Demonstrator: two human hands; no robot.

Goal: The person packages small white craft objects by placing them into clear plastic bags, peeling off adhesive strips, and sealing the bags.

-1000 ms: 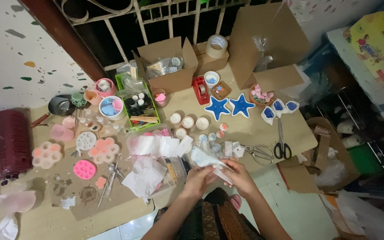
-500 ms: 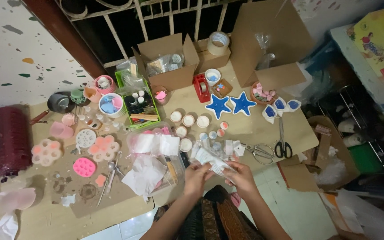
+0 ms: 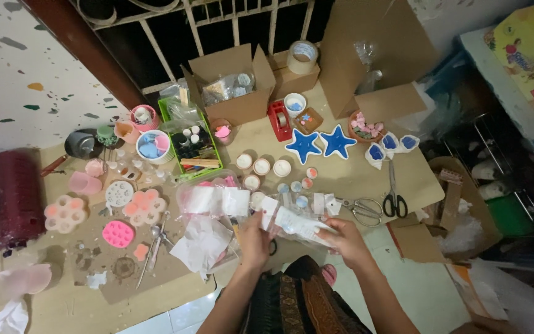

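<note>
Clear crinkly plastic packet with white contents [image 3: 295, 224] sits stretched between both hands over the near edge of the surface [image 3: 341, 176]; left hand [image 3: 253, 238] pinches its left end, right hand [image 3: 344, 238] clamps the right, seemingly keeping it taut. Black-handled scissors [image 3: 394, 195] lie further right.

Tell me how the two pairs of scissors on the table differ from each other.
The black-handled scissors have dark plastic loops, while the metal scissors are bare silver all over. The black-handled scissors lie with blades pointing away from the person; the metal scissors lie crosswise, blades pointing towards the right hand. The black-handled pair looks longer. Both lie flat and untouched on the table, side by side.
</note>
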